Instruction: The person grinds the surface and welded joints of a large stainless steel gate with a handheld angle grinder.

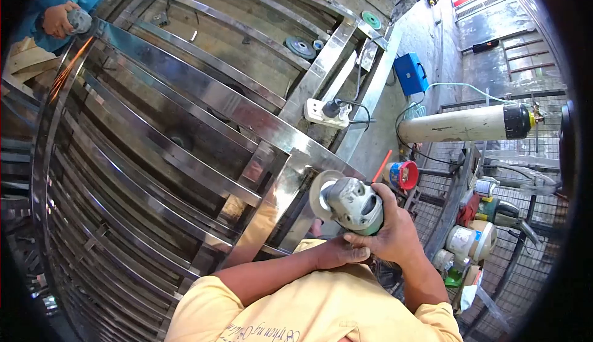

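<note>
An angle grinder [353, 205] with a pale disc [322, 195] at its front is held close to the chest, over the near edge of a shiny metal frame [228, 104]. My right hand [395, 228] is wrapped round the grinder's body from the right. Below the tool, my left hand [344, 252] reaches in from the left against its rear end; the fingers are mostly hidden under the grinder and the other hand. The disc is beside a flat bar of the frame; whether it touches the metal cannot be seen.
At the upper left a co-worker's hand [58, 20] holds another grinder throwing sparks [68, 70]. A white power strip [327, 113] with cables lies on the frame. To the right are a blue box [411, 73], a gas cylinder [463, 126], a red-rimmed bucket [404, 175] and several containers.
</note>
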Motion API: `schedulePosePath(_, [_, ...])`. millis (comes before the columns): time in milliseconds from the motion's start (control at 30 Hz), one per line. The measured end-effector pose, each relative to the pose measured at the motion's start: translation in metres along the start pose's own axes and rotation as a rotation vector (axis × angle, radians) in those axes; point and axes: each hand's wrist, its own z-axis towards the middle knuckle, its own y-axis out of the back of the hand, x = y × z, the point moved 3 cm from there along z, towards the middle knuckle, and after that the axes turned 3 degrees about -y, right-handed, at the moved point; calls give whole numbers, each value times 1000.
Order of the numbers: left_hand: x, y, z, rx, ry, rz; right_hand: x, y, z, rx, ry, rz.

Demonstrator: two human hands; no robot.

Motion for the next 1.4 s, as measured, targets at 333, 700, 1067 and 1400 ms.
schedulePosePath(333, [-12, 16, -24, 68, 183, -186, 23, -20, 15, 84, -72, -36])
schedulePosePath(700, [-31, 22, -25, 23, 164, -115, 30, -20, 29, 154, -107, -57])
schedulePosePath(1067, [-22, 25, -27, 0, 266, -181, 25, -26, 41, 238, -92, -108])
schedulePosePath(1400, [-31, 27, -26, -45, 170, -158, 23, -29, 43, 185, -64, -60])
